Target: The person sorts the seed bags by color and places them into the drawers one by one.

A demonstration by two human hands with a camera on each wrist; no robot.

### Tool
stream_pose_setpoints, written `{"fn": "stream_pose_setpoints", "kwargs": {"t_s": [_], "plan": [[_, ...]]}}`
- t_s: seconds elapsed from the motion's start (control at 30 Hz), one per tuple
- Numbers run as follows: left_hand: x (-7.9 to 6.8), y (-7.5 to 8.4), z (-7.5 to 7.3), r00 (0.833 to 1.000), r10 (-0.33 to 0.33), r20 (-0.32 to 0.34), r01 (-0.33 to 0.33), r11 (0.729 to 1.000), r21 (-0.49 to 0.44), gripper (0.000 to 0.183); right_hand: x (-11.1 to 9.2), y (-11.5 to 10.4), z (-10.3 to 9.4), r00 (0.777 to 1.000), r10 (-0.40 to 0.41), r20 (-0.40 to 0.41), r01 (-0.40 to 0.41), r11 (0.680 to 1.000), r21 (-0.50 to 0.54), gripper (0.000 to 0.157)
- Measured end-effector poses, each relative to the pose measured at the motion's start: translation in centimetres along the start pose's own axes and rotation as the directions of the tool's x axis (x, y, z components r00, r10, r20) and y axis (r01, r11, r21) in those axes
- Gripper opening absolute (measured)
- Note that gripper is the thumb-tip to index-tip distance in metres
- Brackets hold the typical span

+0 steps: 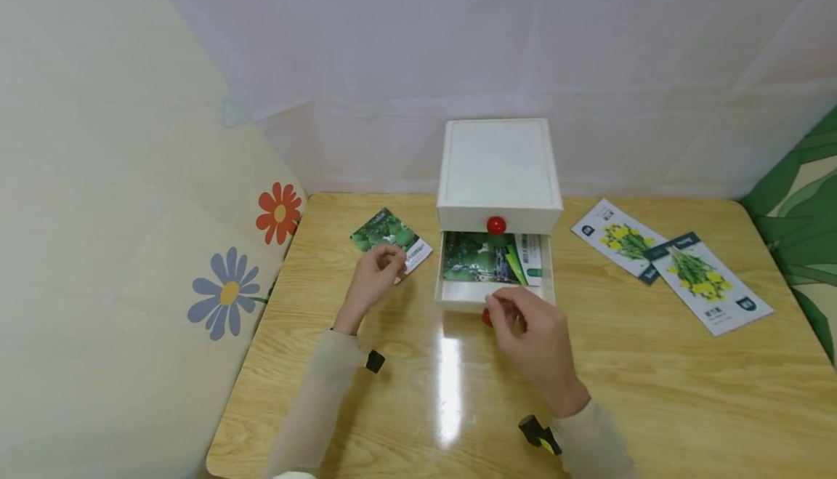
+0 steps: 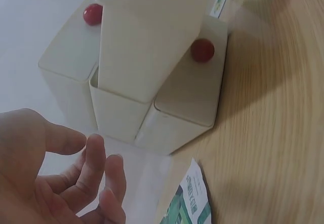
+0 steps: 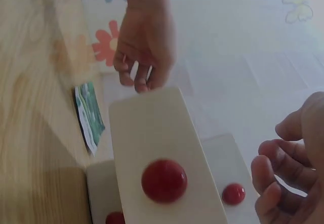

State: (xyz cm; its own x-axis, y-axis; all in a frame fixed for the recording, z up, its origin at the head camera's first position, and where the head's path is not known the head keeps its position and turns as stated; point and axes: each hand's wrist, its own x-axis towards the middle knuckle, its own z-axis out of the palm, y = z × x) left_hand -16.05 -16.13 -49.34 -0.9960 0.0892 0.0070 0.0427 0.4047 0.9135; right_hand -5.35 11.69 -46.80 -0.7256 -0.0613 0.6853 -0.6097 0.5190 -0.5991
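Observation:
A white cabinet (image 1: 497, 163) with red knobs has its middle drawer (image 1: 467, 294) pulled out. A green seed packet (image 1: 480, 257) with a vegetable picture lies inside that drawer. My right hand (image 1: 539, 337) hovers at the drawer front, fingers loosely bent with nothing between them; the right wrist view shows a gap between the fingers and the red knob (image 3: 164, 181). Left of the cabinet, my left hand (image 1: 378, 279) hangs above a second green seed packet (image 1: 382, 228) on the table and overlaps it in the head view. Its fingers are loosely curled and hold nothing.
Two seed packets with yellow flowers (image 1: 621, 239) lie on the right of the wooden table (image 1: 628, 406), one partly over the other. Behind the cabinet hangs a pale cloth (image 1: 366, 50). A flower-printed panel (image 1: 131, 246) borders the left edge.

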Motion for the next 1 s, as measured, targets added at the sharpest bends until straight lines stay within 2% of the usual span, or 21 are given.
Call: {"fn": "stream_pose_setpoints", "kwargs": {"t_s": [0.03, 0.23, 0.27, 0.43, 0.57, 0.73, 0.83, 1.0], "plan": [[-0.1, 0.4, -0.2, 1.0, -0.009, 0.002, 0.009, 1.0, 0.012, 0.033, -0.1, -0.3, 0.3, 1.0, -0.017, 0.011, 0.017, 1.0, 0.008, 0.007], [0.3, 0.0, -0.9, 1.0, 0.001, -0.015, 0.0, 0.998, 0.057, 0.026, -0.2, -1.5, 1.6, 0.995, -0.079, 0.065, 0.074, 0.995, 0.071, 0.011], [0.6, -0.6, -0.9, 1.0, 0.007, -0.024, -0.005, 0.997, 0.071, 0.025, -0.2, -1.7, 1.9, 0.994, -0.087, 0.071, 0.081, 0.993, 0.081, 0.012], [0.7, -0.9, -1.4, 0.999, -0.008, -0.039, 0.013, 0.993, 0.115, 0.021, -0.3, -2.4, 3.1, 0.987, -0.123, 0.106, 0.108, 0.984, 0.141, 0.015], [1.2, -1.2, -1.7, 0.998, -0.002, -0.059, 0.009, 0.993, 0.122, 0.02, -0.7, -2.7, 3.9, 0.979, -0.116, 0.166, 0.089, 0.983, 0.158, 0.017], [2.3, -1.9, -1.9, 0.996, 0.007, -0.092, 0.006, 0.99, 0.138, 0.018, -1.2, -3.0, 5.1, 0.959, -0.062, 0.278, 0.005, 0.979, 0.202, 0.018], [2.8, -2.3, -2.0, 0.996, 0.002, -0.093, 0.011, 0.99, 0.138, 0.018, -1.5, -3.1, 5.8, 0.944, -0.048, 0.328, -0.036, 0.969, 0.243, 0.018], [3.1, -2.9, -2.3, 0.997, -0.004, -0.083, 0.018, 0.986, 0.164, 0.02, -2.1, -3.2, 6.9, 0.923, -0.041, 0.384, -0.053, 0.972, 0.23, 0.025]]}}
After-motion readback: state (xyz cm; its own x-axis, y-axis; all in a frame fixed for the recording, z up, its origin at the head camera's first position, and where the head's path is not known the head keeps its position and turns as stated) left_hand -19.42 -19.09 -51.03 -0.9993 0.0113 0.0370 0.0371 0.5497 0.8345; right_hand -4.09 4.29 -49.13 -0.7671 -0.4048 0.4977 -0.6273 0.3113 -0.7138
